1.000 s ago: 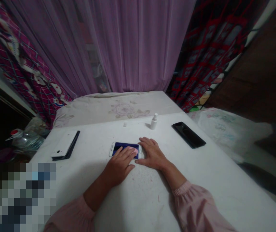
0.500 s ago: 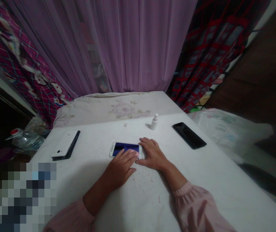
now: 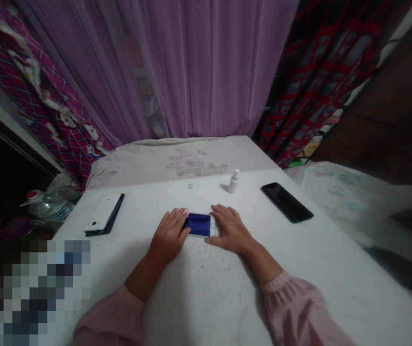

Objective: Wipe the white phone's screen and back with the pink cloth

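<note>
A white phone (image 3: 199, 225) lies sideways, screen up, on the white-covered table. Over its left end rests my left hand (image 3: 169, 235), pressing a pink cloth (image 3: 183, 210) that shows past the fingertips. My right hand (image 3: 232, 229) steadies the right end of the phone between thumb and fingers. Beyond my right hand stands a small white spray bottle (image 3: 233, 182), upright. A small pale square (image 3: 190, 186) lies to the left of the bottle.
At the left, a white phone (image 3: 101, 214) lies on a dark one (image 3: 115, 216). A black phone (image 3: 287, 203) lies at the right. Purple curtains (image 3: 206, 67) hang behind the table. A clear plastic bottle (image 3: 49, 206) with a red cap is off the left edge.
My left hand has slid left across the screen with the pink cloth, from the phone's right part to its left end. My right hand stays at the right end. The view has shifted slightly.
</note>
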Demonstrator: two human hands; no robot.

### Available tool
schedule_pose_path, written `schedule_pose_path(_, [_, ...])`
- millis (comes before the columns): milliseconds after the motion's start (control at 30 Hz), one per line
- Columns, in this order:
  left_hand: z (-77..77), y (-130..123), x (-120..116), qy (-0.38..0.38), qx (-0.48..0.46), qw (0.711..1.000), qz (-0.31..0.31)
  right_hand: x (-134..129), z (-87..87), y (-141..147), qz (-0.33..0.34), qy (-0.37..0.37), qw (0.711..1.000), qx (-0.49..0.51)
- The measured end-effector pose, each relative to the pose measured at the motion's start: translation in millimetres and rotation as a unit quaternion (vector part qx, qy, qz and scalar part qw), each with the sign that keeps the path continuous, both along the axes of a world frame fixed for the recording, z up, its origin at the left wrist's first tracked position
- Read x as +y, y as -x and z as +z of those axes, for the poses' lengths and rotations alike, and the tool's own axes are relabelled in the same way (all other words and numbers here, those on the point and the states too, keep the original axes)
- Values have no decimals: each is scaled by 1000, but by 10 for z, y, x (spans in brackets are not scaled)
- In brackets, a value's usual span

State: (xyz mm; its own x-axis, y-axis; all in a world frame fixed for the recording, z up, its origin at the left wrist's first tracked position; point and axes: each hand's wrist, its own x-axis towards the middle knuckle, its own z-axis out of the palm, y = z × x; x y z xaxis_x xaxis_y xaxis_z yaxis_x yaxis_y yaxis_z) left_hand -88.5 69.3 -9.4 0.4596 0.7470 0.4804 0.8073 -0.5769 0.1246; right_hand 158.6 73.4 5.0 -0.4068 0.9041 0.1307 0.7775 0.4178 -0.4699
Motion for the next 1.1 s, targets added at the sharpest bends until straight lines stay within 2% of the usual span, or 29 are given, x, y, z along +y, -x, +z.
schedule_pose_path(167, [53, -253, -82, 30, 8, 996, -82, -9, 7, 7, -6, -3, 1000, -6])
schedule_pose_path(267, [85, -307, -112, 33, 5, 994, -108, -11, 19, 5, -6, -1, 1000, -9])
schedule_pose_path(333, [84, -273, -100, 23, 2, 995, -98, -10, 19, 0, -2, -2, 1000, -11])
schedule_pose_path(500, [30, -64, -15, 3, 2, 1000, 10, -5, -3, -10, 4, -6, 1000, -11])
schedule_pose_path(567, [13, -38, 1, 4, 4, 1000, 26, -3, -11, -9, 3, -5, 1000, -11])
schedule_pose_path(767, [14, -313, 10, 50, 2, 996, -71, -2, -18, 4, -3, -14, 1000, -7])
schedule_pose_path(867, [19, -441, 24, 63, -4, 993, -96, -8, -9, 11, -5, -14, 1000, -7])
schedule_pose_path(1100, [66, -445, -129, 53, -10, 988, -147, -8, -20, 6, -4, -16, 1000, -4])
